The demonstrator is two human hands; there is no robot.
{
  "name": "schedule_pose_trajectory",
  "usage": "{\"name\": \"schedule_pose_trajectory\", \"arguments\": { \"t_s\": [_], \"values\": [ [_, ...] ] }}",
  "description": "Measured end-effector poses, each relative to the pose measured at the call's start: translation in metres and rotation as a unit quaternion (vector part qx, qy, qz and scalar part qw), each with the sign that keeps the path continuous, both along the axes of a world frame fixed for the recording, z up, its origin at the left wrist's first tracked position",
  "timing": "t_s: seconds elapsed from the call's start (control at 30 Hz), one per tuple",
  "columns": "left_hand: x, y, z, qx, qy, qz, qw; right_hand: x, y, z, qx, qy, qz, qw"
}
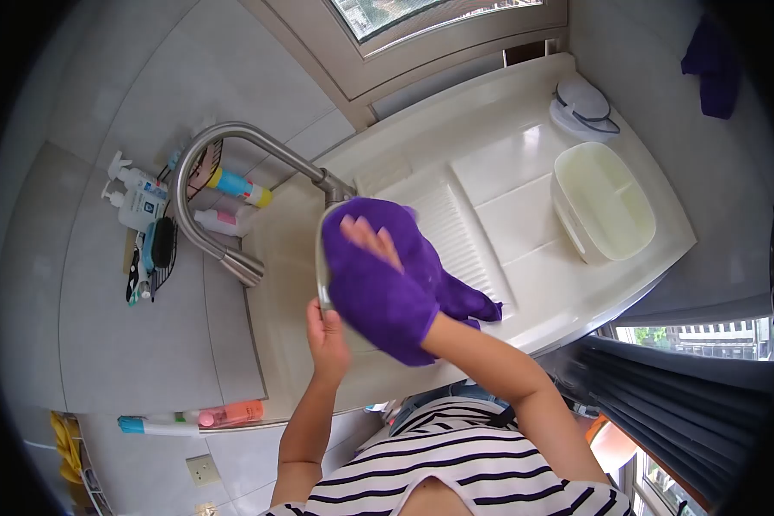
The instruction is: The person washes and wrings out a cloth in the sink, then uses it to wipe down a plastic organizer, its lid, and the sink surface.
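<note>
A purple cloth (387, 297) lies over a pale container (322, 273), of which only a strip of rim and wall shows at the left. My left hand (327, 340) grips that rim from below, with the thumb up against its side. Over the container, my right hand (374, 242) is partly wrapped in the cloth; its fingers stick out on top and the palm is hidden. A loose end of the cloth trails right onto the ribbed part of the sink unit. What is inside the container cannot be seen.
A metal faucet (224, 129) arches over the white sink unit (525, 288). On the right stand a cream tub (606, 202) and a lidded box (583, 110). A wall rack (170, 258) holds bottles and brushes. Another purple cloth (714, 69) hangs at the upper right.
</note>
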State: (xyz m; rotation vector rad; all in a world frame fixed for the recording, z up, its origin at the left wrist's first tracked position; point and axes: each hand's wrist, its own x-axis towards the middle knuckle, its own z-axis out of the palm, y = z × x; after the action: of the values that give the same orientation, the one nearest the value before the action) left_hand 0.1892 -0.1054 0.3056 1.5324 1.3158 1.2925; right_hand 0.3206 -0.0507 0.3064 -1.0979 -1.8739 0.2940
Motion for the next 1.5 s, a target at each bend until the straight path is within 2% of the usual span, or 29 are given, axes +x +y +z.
{"name": "schedule_pose_trajectory", "arguments": {
  "t_s": [0.03, 0.17, 0.23, 0.27, 0.3, 0.37, 0.43, 0.5, 0.53, 0.6, 0.7, 0.73, 0.77, 0.83, 0.93, 0.97, 1.03, 1.07, 1.1, 1.13, 1.17, 1.23, 1.27, 1.3, 1.37, 1.4, 1.43, 1.47, 1.5],
  "values": [
    [-0.007, 0.004, -0.001, -0.011, -0.042, 0.029, 0.999, -0.003, -0.017, -0.001, 0.003, -0.053, 0.045, 0.998],
    [-0.005, 0.006, 0.011, -0.013, -0.104, 0.108, 0.989, 0.007, -0.049, -0.014, 0.041, -0.046, 0.161, 0.985],
    [-0.012, 0.006, 0.01, 0.019, -0.036, 0.07, 0.997, 0.023, -0.046, -0.006, -0.007, -0.043, 0.171, 0.984],
    [-0.014, 0.003, 0.012, 0.01, -0.022, 0.044, 0.999, 0.023, -0.036, -0.008, -0.012, -0.027, 0.115, 0.993],
    [-0.014, -0.001, 0.016, -0.001, -0.007, 0.018, 1.0, 0.026, -0.028, -0.006, 0.047, -0.146, -0.029, 0.988],
    [-0.001, -0.005, 0.025, 0.03, -0.007, 0.011, 0.999, 0.036, -0.001, -0.01, 0.002, -0.158, -0.174, 0.972],
    [0.0, -0.007, 0.029, 0.038, 0.006, 0.04, 0.998, 0.059, 0.01, -0.009, -0.045, 0.012, -0.168, 0.985],
    [-0.006, -0.011, 0.031, 0.027, 0.003, 0.045, 0.999, 0.071, 0.021, -0.021, -0.055, 0.314, -0.076, 0.945],
    [-0.008, -0.012, 0.033, 0.014, -0.002, 0.053, 0.999, 0.08, 0.019, -0.016, -0.055, 0.315, -0.076, 0.944],
    [-0.009, -0.015, 0.037, 0.015, -0.007, 0.045, 0.999, 0.099, 0.009, 0.011, -0.071, 0.109, -0.085, 0.988],
    [-0.007, -0.019, 0.042, 0.018, -0.014, 0.03, 0.999, 0.112, -0.001, 0.035, 0.004, 0.068, -0.116, 0.991],
    [-0.006, -0.019, 0.044, 0.023, -0.018, 0.022, 0.999, 0.112, 0.0, 0.034, -0.029, 0.06, -0.092, 0.994],
    [-0.005, -0.02, 0.045, 0.022, -0.017, 0.022, 0.999, 0.111, -0.001, 0.034, -0.03, 0.061, -0.092, 0.993],
    [-0.002, -0.02, 0.047, 0.032, -0.012, 0.028, 0.999, 0.106, -0.004, 0.039, -0.034, 0.28, -0.07, 0.957],
    [0.006, -0.023, 0.051, 0.025, 0.058, 0.014, 0.998, 0.095, -0.01, 0.086, -0.141, 0.22, -0.074, 0.962],
    [0.009, -0.025, 0.052, 0.022, 0.058, 0.011, 0.998, 0.087, 0.014, 0.071, -0.065, 0.114, -0.014, 0.991],
    [0.012, -0.029, 0.054, 0.034, 0.158, -0.124, 0.979, 0.072, 0.007, 0.056, 0.228, 0.086, -0.083, 0.966],
    [0.01, -0.027, 0.051, 0.033, 0.158, -0.125, 0.979, 0.075, 0.009, 0.069, 0.227, 0.086, -0.084, 0.966],
    [0.004, -0.022, 0.045, 0.022, 0.075, -0.148, 0.986, 0.083, 0.016, 0.087, 0.007, 0.082, -0.041, 0.996],
    [0.0, -0.018, 0.04, 0.012, -0.009, -0.169, 0.986, 0.088, 0.02, 0.098, -0.212, 0.075, 0.006, 0.974],
    [0.001, -0.014, 0.039, 0.015, -0.008, -0.168, 0.986, 0.08, 0.025, 0.08, -0.209, 0.075, 0.007, 0.975],
    [0.008, -0.008, 0.038, -0.02, -0.144, -0.091, 0.985, 0.061, 0.033, 0.044, -0.015, 0.226, -0.137, 0.964],
    [0.013, -0.005, 0.042, -0.018, -0.143, -0.088, 0.986, 0.064, 0.034, 0.051, -0.28, 0.195, -0.042, 0.939],
    [0.019, -0.001, 0.049, -0.035, -0.192, -0.121, 0.973, 0.06, 0.03, 0.043, -0.279, 0.195, -0.039, 0.939],
    [0.027, 0.004, 0.057, -0.055, -0.24, -0.151, 0.957, 0.046, 0.009, 0.013, 0.034, 0.05, 0.026, 0.998],
    [0.03, 0.008, 0.058, -0.054, -0.214, -0.16, 0.962, 0.041, 0.001, 0.006, 0.034, 0.051, 0.026, 0.998],
    [0.031, 0.009, 0.058, -0.054, -0.188, -0.169, 0.966, 0.038, -0.008, 0.002, -0.146, 0.33, 0.144, 0.921],
    [0.032, 0.008, 0.058, -0.055, -0.188, -0.169, 0.966, 0.036, -0.012, 0.0, -0.306, 0.566, 0.244, 0.725],
    [0.032, 0.008, 0.058, -0.04, -0.148, -0.143, 0.978, 0.043, -0.012, -0.001, -0.306, 0.567, 0.245, 0.725]
  ]
}}
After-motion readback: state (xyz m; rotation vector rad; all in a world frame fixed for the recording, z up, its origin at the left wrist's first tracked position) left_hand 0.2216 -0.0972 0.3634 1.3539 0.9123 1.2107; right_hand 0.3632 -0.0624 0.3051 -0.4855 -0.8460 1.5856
